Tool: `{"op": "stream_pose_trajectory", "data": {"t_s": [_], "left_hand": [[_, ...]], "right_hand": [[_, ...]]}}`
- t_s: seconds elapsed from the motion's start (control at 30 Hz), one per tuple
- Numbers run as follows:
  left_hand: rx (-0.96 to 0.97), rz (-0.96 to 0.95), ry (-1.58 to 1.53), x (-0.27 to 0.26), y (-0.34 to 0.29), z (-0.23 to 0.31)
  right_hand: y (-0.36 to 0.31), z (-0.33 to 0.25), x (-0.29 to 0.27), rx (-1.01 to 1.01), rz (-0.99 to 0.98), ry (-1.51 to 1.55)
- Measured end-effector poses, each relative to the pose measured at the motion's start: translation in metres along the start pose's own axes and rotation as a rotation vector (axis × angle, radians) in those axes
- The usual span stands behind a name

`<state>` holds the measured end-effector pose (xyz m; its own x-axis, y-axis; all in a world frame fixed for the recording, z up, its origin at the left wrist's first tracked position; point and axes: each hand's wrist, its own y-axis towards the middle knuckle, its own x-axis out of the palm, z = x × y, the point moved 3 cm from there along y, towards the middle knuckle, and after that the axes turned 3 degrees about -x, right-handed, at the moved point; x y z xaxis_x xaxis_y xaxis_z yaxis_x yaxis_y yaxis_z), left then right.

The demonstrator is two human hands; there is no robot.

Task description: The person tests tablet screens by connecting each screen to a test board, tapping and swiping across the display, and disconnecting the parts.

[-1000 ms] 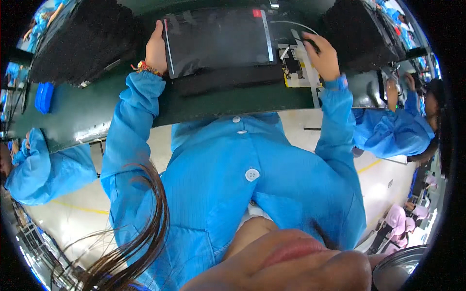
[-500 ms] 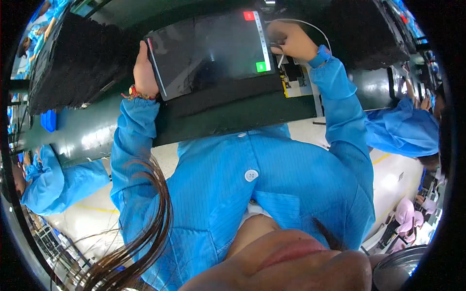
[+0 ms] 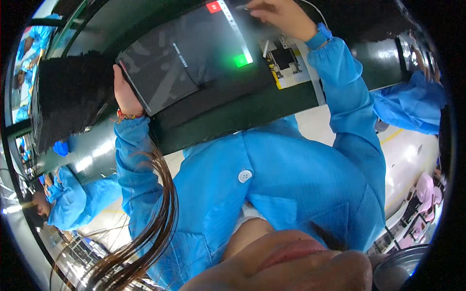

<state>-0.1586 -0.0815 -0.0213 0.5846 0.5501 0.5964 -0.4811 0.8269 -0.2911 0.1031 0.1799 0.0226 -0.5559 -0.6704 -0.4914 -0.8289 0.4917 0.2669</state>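
A dark tablet [image 3: 170, 63] lies tilted over a black mat, its screen lit with a white strip, a red block and a green block along the right side. My left hand [image 3: 127, 94] grips its left edge, thumb along the front and the other fingers hidden behind. Beyond the tablet's upper right side, my right hand [image 3: 279, 17] is raised with thumb and fingers pinched together. A small pale tip shows at its fingertips, too small to name. A white cable [image 3: 314, 7] curves behind this hand.
A card or board with black parts and a yellow edge [image 3: 287, 65] lies right of the tablet. The dark green bench [image 3: 194, 127] ends before my body. Blue-clad people sit left [image 3: 80, 201] and right [image 3: 412, 104]. A blue container [image 3: 61, 148] stands left.
My right hand has come away from the tablet's right edge, up and slightly left. The tablet has shifted left and tilted more, my left hand with it. The view has turned a little.
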Motion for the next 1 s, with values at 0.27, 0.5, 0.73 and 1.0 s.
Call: {"op": "stream_pose_trajectory", "data": {"t_s": [0.27, 0.5, 0.73, 1.0], "left_hand": [[0.068, 0.157, 0.139, 0.008, -0.005, 0.002], [0.102, 0.208, 0.18, 0.005, -0.001, 0.002], [0.145, 0.258, 0.2, 0.013, -0.007, 0.002], [0.072, 0.04, 0.025, -0.004, 0.001, 0.0]], "right_hand": [[0.0, 0.01, 0.009, 0.146, -0.208, 0.052], [0.0, 0.006, 0.007, 0.165, -0.274, -0.051], [0.007, -0.002, 0.01, 0.04, -0.296, -0.154], [-0.018, -0.006, -0.007, -0.218, -0.019, -0.469]]}}
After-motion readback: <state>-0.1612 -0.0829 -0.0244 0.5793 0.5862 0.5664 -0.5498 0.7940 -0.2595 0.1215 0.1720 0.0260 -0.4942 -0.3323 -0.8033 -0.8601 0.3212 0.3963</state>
